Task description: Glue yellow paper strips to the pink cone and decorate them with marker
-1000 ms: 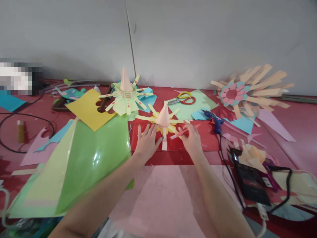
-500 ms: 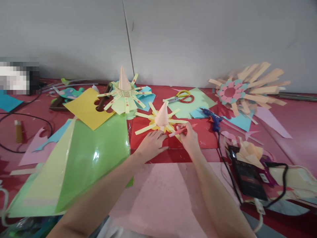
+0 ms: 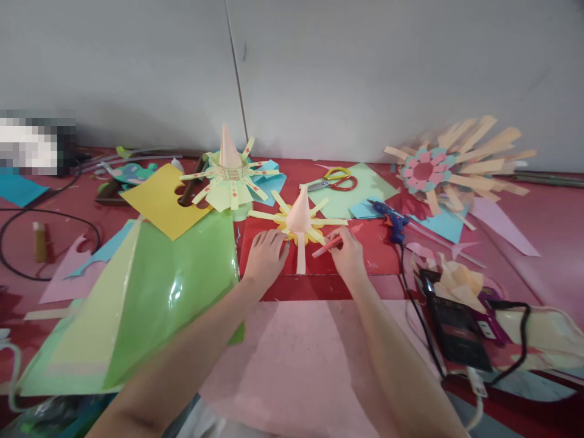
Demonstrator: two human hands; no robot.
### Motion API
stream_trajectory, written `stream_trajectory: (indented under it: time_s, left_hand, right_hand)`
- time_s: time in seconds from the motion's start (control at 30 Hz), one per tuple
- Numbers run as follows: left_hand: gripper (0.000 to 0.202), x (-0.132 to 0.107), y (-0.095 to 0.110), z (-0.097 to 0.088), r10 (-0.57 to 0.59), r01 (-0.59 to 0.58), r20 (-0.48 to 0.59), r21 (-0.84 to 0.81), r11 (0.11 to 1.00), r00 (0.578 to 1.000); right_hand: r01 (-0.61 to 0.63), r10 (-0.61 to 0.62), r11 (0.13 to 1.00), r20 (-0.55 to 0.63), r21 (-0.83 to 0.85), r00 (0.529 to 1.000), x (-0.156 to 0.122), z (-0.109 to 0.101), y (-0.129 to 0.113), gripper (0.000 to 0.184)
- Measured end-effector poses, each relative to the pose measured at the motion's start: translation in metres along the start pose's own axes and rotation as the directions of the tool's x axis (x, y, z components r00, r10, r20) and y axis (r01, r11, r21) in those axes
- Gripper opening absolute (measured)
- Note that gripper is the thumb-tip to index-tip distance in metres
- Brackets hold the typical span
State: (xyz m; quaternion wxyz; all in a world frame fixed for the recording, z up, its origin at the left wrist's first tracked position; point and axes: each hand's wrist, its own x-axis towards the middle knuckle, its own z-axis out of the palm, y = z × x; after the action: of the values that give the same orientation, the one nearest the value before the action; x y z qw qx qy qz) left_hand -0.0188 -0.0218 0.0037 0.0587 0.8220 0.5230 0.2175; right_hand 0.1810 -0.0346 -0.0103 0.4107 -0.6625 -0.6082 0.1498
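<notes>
A yellow paper flower [image 3: 314,214] with pale strips and a peach paper cone [image 3: 298,211] standing at its centre lies on a red board. My left hand [image 3: 267,254] is at its left edge, fingers curled onto the petals and one strip. In my right hand [image 3: 347,248] is a slim red pen [image 3: 326,246], its pale end pointing left, close to the flower's lower right. One strip hangs straight down toward me between both hands.
Behind stand a similar star-printed paper piece [image 3: 230,173] and scissors [image 3: 336,179]. To the right are a blue glue gun [image 3: 396,224] with its cord, a phone [image 3: 456,325] and a fringed paper flower [image 3: 424,170]. Green sheets [image 3: 182,286] lie left.
My left hand has shifted left from the front of the cone to the flower's left edge, uncovering the front strip. My right hand still holds the pen, slightly lower.
</notes>
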Motion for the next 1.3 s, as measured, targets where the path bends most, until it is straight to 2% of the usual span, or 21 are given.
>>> stream_trajectory:
  time_s: [0.2,0.3,0.4,0.47,0.53,0.63,0.7,0.77,0.83,0.9,1.0,1.07,1.13,1.2,1.3]
  left_hand:
    - [0.031,-0.003,0.002,0.005,0.026,-0.032,0.073,0.086,0.996,0.997]
    - [0.037,-0.004,0.005,0.005,0.024,-0.043,0.139,0.135,0.990,0.990]
    - [0.040,-0.005,0.005,0.005,0.016,-0.044,0.173,0.159,0.986,0.985]
    - [0.041,-0.004,0.005,0.006,0.018,-0.047,0.180,0.159,0.986,0.984]
    - [0.041,-0.004,0.005,0.006,0.019,-0.047,0.183,0.154,0.987,0.983]
    - [0.041,-0.004,0.005,0.007,0.006,-0.033,0.190,0.142,0.989,0.982]
    - [0.041,-0.004,0.005,0.008,0.006,-0.031,0.191,0.129,0.991,0.982]
    - [0.041,-0.004,0.006,0.007,0.015,-0.036,0.177,0.119,0.992,0.984]
    - [0.041,-0.004,0.007,0.007,0.020,-0.037,0.153,0.109,0.993,0.988]
    - [0.040,-0.004,0.008,0.005,0.017,-0.027,0.118,0.088,0.996,0.993]
    - [0.040,-0.005,0.009,0.001,0.007,-0.009,0.028,0.042,0.999,1.000]
    - [0.041,-0.005,0.011,-0.002,0.011,-0.011,-0.044,0.004,1.000,0.999]
    - [0.041,-0.007,0.012,-0.005,0.023,-0.026,-0.103,-0.029,0.999,0.994]
    - [0.041,-0.008,0.013,-0.007,0.037,-0.044,-0.149,-0.046,0.998,0.988]
    - [0.040,-0.009,0.015,-0.007,0.068,-0.079,-0.192,-0.052,0.996,0.979]
  right_hand:
    - [-0.012,0.011,1.000,-0.110,-0.005,0.994,0.005,0.000,0.004,0.022]
    - [0.051,-0.060,0.997,-0.179,-0.053,0.982,0.002,0.002,-0.001,0.019]
    - [0.173,-0.182,0.977,-0.062,-0.127,0.981,-0.002,0.007,-0.008,0.021]
    - [0.210,-0.209,0.968,0.023,-0.134,0.978,0.000,0.013,-0.014,0.027]
    - [0.180,-0.178,0.978,0.030,-0.107,0.984,0.009,0.018,-0.021,0.032]
    - [0.044,-0.044,0.999,-0.031,0.002,0.999,0.032,0.022,-0.034,0.040]
    - [-0.015,0.017,0.998,-0.026,0.067,1.000,0.049,0.023,-0.044,0.048]
    - [-0.063,0.058,0.989,0.041,0.131,0.997,0.062,0.024,-0.053,0.046]
    - [-0.083,0.068,0.983,0.096,0.164,0.993,0.070,0.025,-0.060,0.035]
    - [-0.071,0.054,0.982,0.097,0.173,0.994,0.075,0.024,-0.064,0.025]
    - [-0.001,-0.005,0.973,0.026,0.229,1.000,0.082,0.013,-0.071,0.025]
    - [0.101,-0.094,0.951,-0.038,0.291,0.995,0.090,-0.002,-0.079,0.026]
    - [0.226,-0.196,0.934,-0.132,0.275,0.972,0.101,-0.019,-0.089,0.027]
    - [0.309,-0.270,0.916,-0.177,0.255,0.946,0.111,-0.032,-0.097,0.028]
    - [0.303,-0.267,0.929,-0.180,0.214,0.947,0.121,-0.033,-0.099,0.027]
